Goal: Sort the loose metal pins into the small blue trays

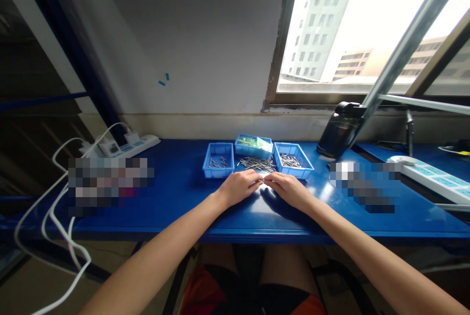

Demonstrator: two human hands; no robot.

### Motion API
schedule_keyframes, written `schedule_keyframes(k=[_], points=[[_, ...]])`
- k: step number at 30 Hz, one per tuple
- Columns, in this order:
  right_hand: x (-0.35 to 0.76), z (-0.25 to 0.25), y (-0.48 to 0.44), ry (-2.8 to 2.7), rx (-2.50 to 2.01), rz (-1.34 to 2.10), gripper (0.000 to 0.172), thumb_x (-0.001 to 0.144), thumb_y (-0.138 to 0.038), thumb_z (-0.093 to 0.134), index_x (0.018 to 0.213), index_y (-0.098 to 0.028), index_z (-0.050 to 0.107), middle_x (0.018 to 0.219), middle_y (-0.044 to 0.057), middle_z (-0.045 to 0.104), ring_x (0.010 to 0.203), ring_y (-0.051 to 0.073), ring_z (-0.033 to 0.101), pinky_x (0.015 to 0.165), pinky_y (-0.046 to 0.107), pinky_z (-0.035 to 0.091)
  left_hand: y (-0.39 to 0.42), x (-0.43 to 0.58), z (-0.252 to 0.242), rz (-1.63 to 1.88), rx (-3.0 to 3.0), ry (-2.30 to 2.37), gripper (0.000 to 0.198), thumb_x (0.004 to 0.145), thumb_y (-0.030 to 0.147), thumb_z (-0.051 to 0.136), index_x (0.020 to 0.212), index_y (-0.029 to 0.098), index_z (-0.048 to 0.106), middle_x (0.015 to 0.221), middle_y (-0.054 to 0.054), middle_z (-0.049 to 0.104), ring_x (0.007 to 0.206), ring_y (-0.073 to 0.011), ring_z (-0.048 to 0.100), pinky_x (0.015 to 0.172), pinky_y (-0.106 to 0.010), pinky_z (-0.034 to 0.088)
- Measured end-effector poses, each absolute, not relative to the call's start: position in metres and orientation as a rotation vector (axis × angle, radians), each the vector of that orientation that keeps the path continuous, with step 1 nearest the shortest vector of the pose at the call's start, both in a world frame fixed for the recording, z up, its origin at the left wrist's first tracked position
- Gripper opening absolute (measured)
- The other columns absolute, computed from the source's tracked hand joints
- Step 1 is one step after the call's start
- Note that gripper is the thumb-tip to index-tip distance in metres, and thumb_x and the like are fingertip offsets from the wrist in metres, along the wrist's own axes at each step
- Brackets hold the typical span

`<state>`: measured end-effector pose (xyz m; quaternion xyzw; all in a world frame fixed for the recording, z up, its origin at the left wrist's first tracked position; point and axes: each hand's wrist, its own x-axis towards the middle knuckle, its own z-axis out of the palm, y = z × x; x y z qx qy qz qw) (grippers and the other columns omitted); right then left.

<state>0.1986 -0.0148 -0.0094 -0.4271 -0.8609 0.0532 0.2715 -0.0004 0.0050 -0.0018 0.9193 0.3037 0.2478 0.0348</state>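
Note:
My left hand (240, 185) and my right hand (288, 188) meet over the front of the blue table, fingertips almost touching. Both are closed in a pinch on a small shiny metal piece (263, 181), mostly hidden by the fingers. Just beyond them lies a loose pile of thin metal pieces (257, 164), too small to name exactly. A blue bin with a few such pieces, the left bin (218, 173), stands past my left hand. The right bin (296, 173), holding many more, is beyond my right hand. Behind the pile sits a third blue bin (245, 150) with a green packet (257, 143) in it.
A black bottle (336, 131) stands at the back right, near a white power strip (429, 175). Another power strip (141, 145) with plugs and white cables lies at the left. Blurred-out items flank the work area. The table's front edge (264, 234) runs beneath my forearms.

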Motion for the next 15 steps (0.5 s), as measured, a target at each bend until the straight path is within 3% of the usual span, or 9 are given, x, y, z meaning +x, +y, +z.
schedule_keyframes(k=[9, 15], points=[[0.1983, -0.0080, -0.0165, -2.353, -1.170, 0.167, 0.027, 0.089, -0.037, 0.042, 0.084, -0.020, 0.061, 0.078, 0.005, 0.065, 0.071, 0.015, 0.059, 0.064, 0.024, 0.043, 0.0010, 0.0010, 0.0021, 0.757, 2.817, 0.879, 0.013, 0.081, 0.023, 0.049, 0.091, 0.018, 0.056, 0.087, -0.002, 0.061, 0.077, -0.0128, 0.058, 0.069, -0.022, 0.046], [0.1961, -0.0031, -0.0203, -2.312, -1.261, 0.154, 0.024, 0.087, -0.039, 0.044, 0.095, -0.021, 0.058, 0.072, 0.001, 0.064, 0.058, 0.012, 0.056, 0.055, 0.022, 0.040, -0.0008, 0.0004, 0.0041, 0.716, 2.805, 1.067, 0.008, 0.080, 0.024, 0.048, 0.085, 0.018, 0.051, 0.075, 0.000, 0.060, 0.068, -0.0139, 0.058, 0.059, -0.022, 0.043]])
